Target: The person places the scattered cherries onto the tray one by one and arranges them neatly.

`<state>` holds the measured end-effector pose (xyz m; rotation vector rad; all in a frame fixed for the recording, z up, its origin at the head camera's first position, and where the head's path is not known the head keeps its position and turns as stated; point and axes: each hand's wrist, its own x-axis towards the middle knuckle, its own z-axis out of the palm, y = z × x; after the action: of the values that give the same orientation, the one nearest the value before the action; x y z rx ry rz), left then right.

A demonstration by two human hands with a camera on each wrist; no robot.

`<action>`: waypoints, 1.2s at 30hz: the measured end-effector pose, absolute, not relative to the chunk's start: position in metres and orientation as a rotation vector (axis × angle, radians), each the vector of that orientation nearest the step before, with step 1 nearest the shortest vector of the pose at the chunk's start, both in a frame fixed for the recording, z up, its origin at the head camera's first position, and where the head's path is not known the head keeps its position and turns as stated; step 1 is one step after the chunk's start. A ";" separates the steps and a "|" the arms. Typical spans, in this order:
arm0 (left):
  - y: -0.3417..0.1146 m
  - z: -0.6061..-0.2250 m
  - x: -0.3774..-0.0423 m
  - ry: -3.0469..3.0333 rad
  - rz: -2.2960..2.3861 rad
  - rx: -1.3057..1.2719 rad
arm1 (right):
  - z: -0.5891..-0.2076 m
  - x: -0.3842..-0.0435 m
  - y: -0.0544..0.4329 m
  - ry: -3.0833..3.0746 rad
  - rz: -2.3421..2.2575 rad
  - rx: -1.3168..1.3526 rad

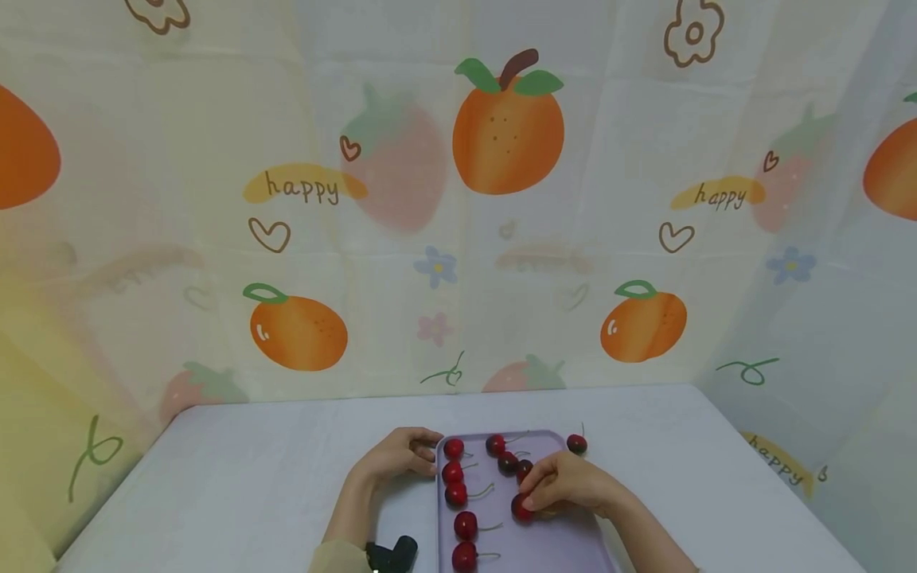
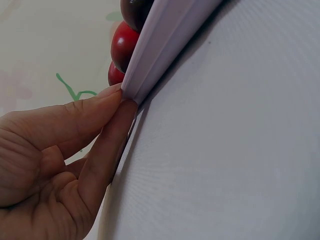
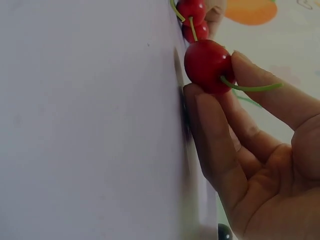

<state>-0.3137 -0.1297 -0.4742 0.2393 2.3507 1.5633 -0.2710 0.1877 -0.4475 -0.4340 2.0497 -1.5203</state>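
My right hand pinches a red cherry between thumb and fingertips, over the right part of a lilac tray. The cherry's green stem sticks out past the thumb in the right wrist view. With thumb and forefinger, my left hand grips the tray's left rim near its far corner. Several cherries stand in a column along that left side, stems pointing right. Beyond the right fingers, a red cherry and two darker cherries form a second column, the nearest one partly covered by the hand.
One dark red cherry lies on the white table, just outside the tray's far right corner. A black device sits by the left forearm. Behind the table hangs a fruit-printed cloth.
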 end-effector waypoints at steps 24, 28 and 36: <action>-0.131 -0.476 -0.315 2.343 1.561 0.250 | -0.443 -0.272 0.186 2.234 -1.445 -0.428; -0.131 -0.476 -0.315 2.338 1.564 0.253 | -0.442 -0.272 0.187 2.237 -1.443 -0.432; -0.132 -0.476 -0.316 2.333 1.573 0.265 | -0.441 -0.275 0.195 2.247 -1.437 -0.431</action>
<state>-0.3159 -0.1316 -0.4764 0.2648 2.3329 1.5729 -0.2748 0.1950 -0.4411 -0.4314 2.2475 -1.4369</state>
